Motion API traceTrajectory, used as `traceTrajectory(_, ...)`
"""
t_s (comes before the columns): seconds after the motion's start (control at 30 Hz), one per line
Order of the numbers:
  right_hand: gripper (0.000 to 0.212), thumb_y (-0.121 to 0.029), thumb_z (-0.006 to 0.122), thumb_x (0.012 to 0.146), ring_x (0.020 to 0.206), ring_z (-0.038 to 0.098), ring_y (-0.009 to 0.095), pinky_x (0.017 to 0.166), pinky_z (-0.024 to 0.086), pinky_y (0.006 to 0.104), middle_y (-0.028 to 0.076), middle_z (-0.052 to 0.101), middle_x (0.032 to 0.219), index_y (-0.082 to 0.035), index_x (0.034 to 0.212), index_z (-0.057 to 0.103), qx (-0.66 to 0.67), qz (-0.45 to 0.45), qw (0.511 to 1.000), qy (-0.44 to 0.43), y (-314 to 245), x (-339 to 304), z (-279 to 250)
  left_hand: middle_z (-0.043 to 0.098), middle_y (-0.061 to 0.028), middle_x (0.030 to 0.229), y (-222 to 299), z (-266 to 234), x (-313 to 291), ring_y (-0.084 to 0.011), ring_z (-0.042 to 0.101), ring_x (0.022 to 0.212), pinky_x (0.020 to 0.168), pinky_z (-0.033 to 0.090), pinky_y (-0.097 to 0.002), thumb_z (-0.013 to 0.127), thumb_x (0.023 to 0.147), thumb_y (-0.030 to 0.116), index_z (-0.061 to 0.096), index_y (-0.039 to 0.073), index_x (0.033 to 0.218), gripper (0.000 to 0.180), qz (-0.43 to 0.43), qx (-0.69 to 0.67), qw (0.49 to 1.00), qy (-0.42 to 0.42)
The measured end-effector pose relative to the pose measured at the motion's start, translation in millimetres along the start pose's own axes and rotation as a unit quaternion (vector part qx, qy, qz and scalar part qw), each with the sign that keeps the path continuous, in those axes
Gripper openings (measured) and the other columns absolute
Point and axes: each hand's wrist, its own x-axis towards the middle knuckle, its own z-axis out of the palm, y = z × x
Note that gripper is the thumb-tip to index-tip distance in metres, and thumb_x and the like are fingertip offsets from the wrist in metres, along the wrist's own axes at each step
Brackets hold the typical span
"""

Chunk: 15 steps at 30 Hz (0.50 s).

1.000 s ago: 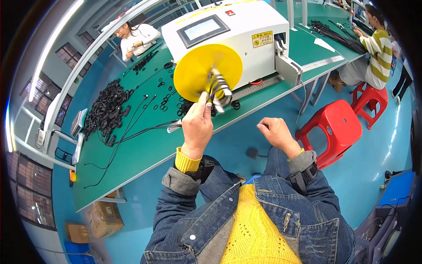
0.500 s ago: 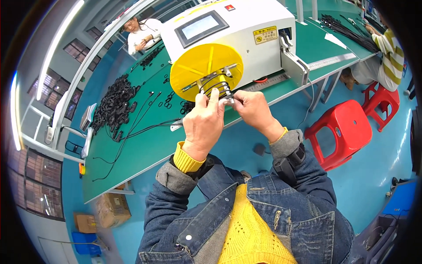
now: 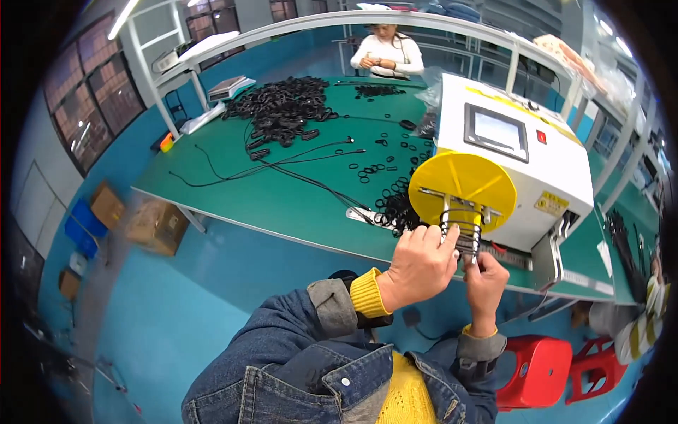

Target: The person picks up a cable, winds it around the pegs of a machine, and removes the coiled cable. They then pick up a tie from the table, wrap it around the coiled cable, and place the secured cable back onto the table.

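Observation:
A black cable (image 3: 466,247) lies in loops around the metal posts in front of the yellow disc (image 3: 459,173) of a white winding machine (image 3: 522,169). On the left side of the loops, my left hand (image 3: 422,265) has its fingers closed on the cable, its index finger lying along the coil. My right hand (image 3: 486,283) pinches at the lower right end of the same coil, close to a post tip. Its fingertips partly cover what they grip.
On the green table (image 3: 282,205) lie a heap of black coiled cables (image 3: 282,106), loose cables (image 3: 296,173) and black rings (image 3: 367,171). Red stools (image 3: 537,371) stand below right. A person in white (image 3: 388,53) sits across; another person's striped sleeve (image 3: 639,339) shows far right.
My view has swung left, so the machine and hands appear farther right. Both hands remain at the cable loops; more of the coil shows between them.

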Motion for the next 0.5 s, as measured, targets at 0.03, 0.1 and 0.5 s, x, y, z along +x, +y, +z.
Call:
traceTrajectory(0.03,0.014,-0.006,0.067,0.070,0.050,0.047,0.014,0.045,0.039,0.0303,0.009,0.052,0.057,0.002,0.074,0.056,0.017,0.020,1.000,-0.010,3.8,3.6,-2.2,0.050,-0.0163,0.090,2.3,-1.3,2.5,-0.0300,0.049,0.080,0.068,0.041,-0.0377,0.059,0.073,0.016,0.055,-0.003,0.105,0.037,0.003,-0.008,1.000,-0.008)
traceTrajectory(0.1,0.021,-0.005,0.068,0.068,0.056,0.050,0.014,0.049,0.042,0.0299,0.009,0.054,0.066,0.002,0.083,0.056,0.007,-0.001,1.000,0.006,-5.9,12.0,-4.2,0.050,-0.0192,0.097,-1.8,0.1,4.3,-0.0321,0.050,0.087,0.073,0.042,-0.0384,0.058,0.073,0.016,0.053,-0.006,0.108,0.041,-0.001,-0.011,1.000,-0.014)
traceTrajectory(0.5,0.080,-0.004,0.071,0.066,0.097,0.055,0.021,0.085,0.046,0.0306,0.016,0.053,0.108,0.001,0.133,0.028,0.114,-0.035,0.989,-0.091,-2.8,38.9,-6.4,0.031,-0.0383,0.122,-19.8,24.3,7.4,-0.0484,0.034,0.113,0.100,0.029,-0.0455,0.051,0.077,0.017,0.022,-0.019,0.125,0.067,0.017,-0.177,0.978,-0.109)
